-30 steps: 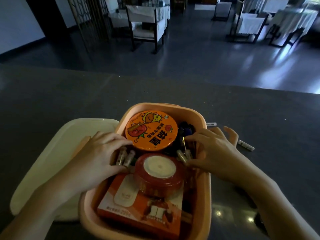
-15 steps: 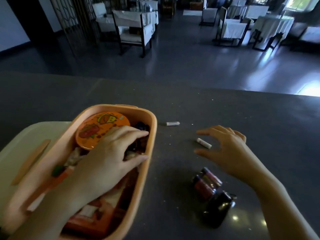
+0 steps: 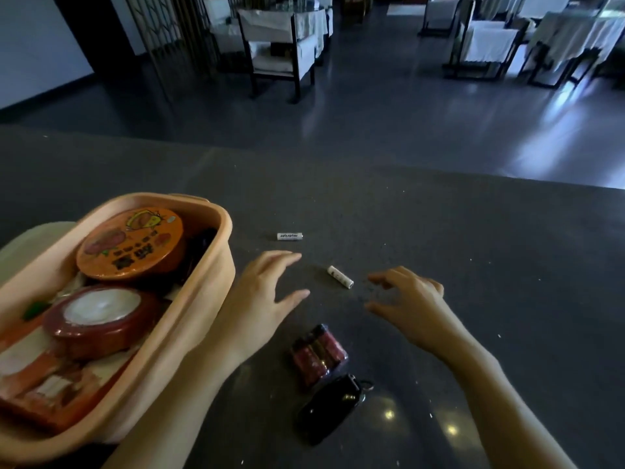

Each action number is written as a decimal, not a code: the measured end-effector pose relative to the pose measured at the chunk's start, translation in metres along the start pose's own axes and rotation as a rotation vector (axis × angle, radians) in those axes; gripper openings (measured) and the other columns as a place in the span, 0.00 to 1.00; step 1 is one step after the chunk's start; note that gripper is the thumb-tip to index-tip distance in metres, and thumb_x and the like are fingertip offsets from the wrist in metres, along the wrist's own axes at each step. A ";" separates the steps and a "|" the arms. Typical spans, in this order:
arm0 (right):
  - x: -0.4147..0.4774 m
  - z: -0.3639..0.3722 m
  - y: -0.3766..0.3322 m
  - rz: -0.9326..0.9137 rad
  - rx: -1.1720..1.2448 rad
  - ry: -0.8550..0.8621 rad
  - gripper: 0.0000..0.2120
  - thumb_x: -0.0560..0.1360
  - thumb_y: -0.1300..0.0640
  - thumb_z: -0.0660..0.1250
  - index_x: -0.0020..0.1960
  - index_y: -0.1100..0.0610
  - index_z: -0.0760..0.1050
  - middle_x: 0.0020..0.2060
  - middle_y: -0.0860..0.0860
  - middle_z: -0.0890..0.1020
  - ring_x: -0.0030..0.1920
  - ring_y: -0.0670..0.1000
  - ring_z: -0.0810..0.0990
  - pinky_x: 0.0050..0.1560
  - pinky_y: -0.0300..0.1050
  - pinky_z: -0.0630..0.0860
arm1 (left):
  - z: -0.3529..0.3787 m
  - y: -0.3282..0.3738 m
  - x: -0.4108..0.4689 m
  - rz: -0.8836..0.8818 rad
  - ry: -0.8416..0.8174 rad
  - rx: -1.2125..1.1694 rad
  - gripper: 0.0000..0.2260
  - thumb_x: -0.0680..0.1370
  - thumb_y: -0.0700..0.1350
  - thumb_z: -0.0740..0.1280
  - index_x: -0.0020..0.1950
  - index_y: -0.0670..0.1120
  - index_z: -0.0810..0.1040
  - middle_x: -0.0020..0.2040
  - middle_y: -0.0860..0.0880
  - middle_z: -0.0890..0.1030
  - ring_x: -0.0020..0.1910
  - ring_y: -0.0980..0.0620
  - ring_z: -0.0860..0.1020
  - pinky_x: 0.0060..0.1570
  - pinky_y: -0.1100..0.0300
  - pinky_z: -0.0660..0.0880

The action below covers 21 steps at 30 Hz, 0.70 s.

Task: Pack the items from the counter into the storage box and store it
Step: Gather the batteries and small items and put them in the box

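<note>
The peach storage box point(image 3: 216, 265) sits at the left of the dark counter point(image 3: 439, 231). Inside lie an orange round tin point(image 3: 132, 247), a red round container with a white top point(image 3: 101, 316) and a red-and-white carton point(image 3: 50, 384). Two white batteries lie loose on the counter: one point(image 3: 290, 236) farther back, one point(image 3: 340, 277) between my hands. My left hand point(image 3: 263, 296) hovers open just left of the nearer battery. My right hand point(image 3: 409, 299) hovers open just right of it. A red battery pack point(image 3: 318, 353) and a black key pouch point(image 3: 333, 407) lie nearer me.
A pale lid point(image 3: 30, 238) lies behind the box at the far left. Beyond the counter's far edge is a dark floor with white-covered chairs point(image 3: 280, 52) and tables point(image 3: 575, 35).
My left hand has come out of the box and moved right onto the counter. The right hand stays by the nearer battery. The view has shifted right, so the box now sits further left.
</note>
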State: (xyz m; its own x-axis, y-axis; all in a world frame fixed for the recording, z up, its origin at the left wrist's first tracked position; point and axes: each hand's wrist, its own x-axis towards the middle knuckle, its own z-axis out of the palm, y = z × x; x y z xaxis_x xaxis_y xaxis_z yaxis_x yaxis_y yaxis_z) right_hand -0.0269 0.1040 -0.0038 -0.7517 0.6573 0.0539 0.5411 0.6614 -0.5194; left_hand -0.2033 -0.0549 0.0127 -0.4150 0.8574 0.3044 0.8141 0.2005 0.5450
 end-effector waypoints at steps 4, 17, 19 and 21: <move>0.025 0.020 0.004 0.010 0.064 -0.016 0.21 0.72 0.47 0.68 0.63 0.46 0.70 0.56 0.44 0.74 0.57 0.44 0.72 0.53 0.40 0.53 | 0.028 -0.035 0.036 -0.073 0.034 0.007 0.25 0.72 0.47 0.70 0.68 0.47 0.69 0.67 0.50 0.70 0.67 0.57 0.66 0.62 0.70 0.60; 0.068 0.060 0.007 -0.104 -0.008 -0.039 0.19 0.77 0.50 0.60 0.67 0.48 0.67 0.51 0.49 0.70 0.45 0.50 0.75 0.47 0.42 0.74 | 0.070 -0.095 0.105 -0.245 -0.212 0.316 0.24 0.77 0.58 0.60 0.72 0.57 0.61 0.59 0.48 0.68 0.60 0.47 0.67 0.60 0.50 0.61; 0.069 0.057 0.010 -0.056 -0.003 -0.102 0.24 0.75 0.46 0.63 0.69 0.48 0.65 0.54 0.48 0.69 0.50 0.51 0.74 0.52 0.43 0.73 | 0.069 -0.093 0.101 -0.226 -0.273 0.272 0.28 0.75 0.58 0.63 0.73 0.57 0.59 0.56 0.48 0.68 0.56 0.49 0.69 0.58 0.52 0.66; 0.071 0.052 0.013 -0.018 -0.013 -0.216 0.31 0.71 0.43 0.66 0.70 0.47 0.60 0.56 0.47 0.68 0.55 0.50 0.72 0.59 0.46 0.69 | 0.066 -0.090 0.099 -0.230 -0.291 0.167 0.30 0.73 0.55 0.67 0.72 0.55 0.60 0.54 0.50 0.67 0.54 0.51 0.70 0.57 0.54 0.70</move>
State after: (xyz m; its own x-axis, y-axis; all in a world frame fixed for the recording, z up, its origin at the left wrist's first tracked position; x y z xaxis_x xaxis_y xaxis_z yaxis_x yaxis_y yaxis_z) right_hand -0.0926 0.1406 -0.0512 -0.8237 0.5539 -0.1216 0.5309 0.6779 -0.5085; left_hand -0.2909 0.0430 -0.0582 -0.4811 0.8748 -0.0572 0.7781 0.4562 0.4319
